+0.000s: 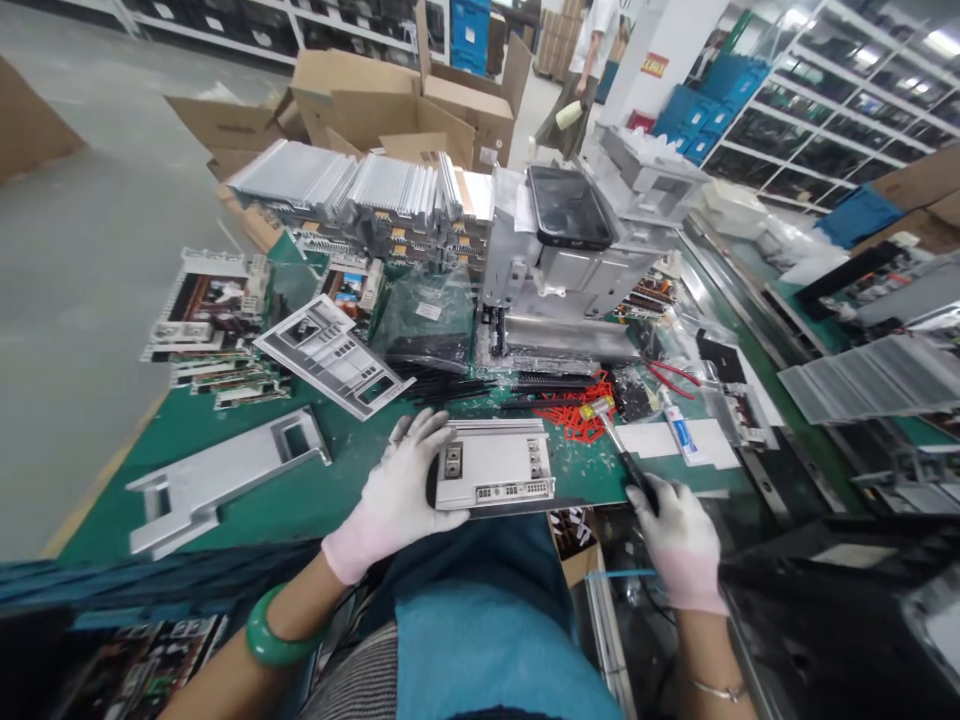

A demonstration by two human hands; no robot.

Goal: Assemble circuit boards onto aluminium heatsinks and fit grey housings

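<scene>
My left hand, in a white glove, grips the left end of a grey metal device housing lying flat at the bench's front edge. Terminals and connector sockets show on the housing's face and near side. To the right, my gloved right hand is wrapped around the black handle of a hammer. The hammer's yellow head is up and away from the housing, over a pile of red plastic pieces. A bent sheet-metal bracket rests left of my left hand, and a cut-out metal panel lies behind it.
Circuit boards are stacked at the left. Finned metal housings line the back, beside a metal frame with a black phone on top. Right of the hammer lie a glue tube and red-handled pliers. A person stands beyond cardboard boxes.
</scene>
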